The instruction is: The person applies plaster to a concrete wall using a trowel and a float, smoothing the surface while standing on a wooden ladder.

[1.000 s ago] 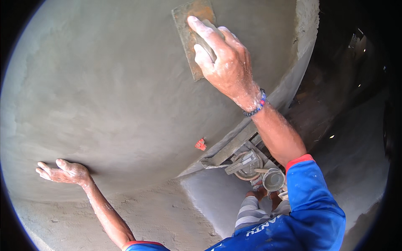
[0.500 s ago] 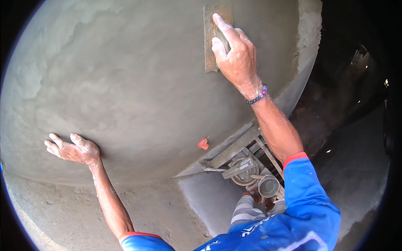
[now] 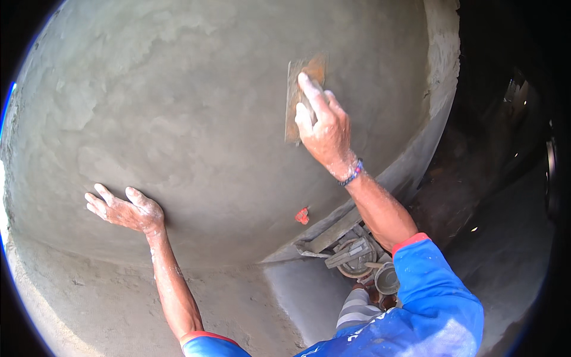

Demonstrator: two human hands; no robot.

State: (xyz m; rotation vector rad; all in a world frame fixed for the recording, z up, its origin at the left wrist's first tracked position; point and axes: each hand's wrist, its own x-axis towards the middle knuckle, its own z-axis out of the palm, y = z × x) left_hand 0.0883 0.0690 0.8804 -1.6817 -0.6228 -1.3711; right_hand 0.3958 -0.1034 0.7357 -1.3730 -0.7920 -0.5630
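Note:
A wide wall of damp grey plaster [image 3: 208, 107] fills most of the view. My right hand [image 3: 326, 128] is wrapped round the handle of a rectangular plastering trowel [image 3: 292, 110], its index finger stretched along the back of the plate. The rust-marked plate lies against the plaster; its handle is mostly hidden under my fingers. To the lower left, my left hand [image 3: 128, 208] rests against the wall with its fingers spread and nothing in it. Both hands are smeared with pale plaster.
Red plastic [image 3: 302, 215] pokes out of the plaster low on the wall. Below stand a bucket [image 3: 387, 279], a round dusty container [image 3: 354, 259] and wooden pieces by my feet. The wall's rough edge [image 3: 445, 47] runs down the right, with a dark space beyond.
My right hand has drawn the trowel down the wall toward me. In the picture, my left hand sits slightly further right, as does the red plastic; the view itself has shifted.

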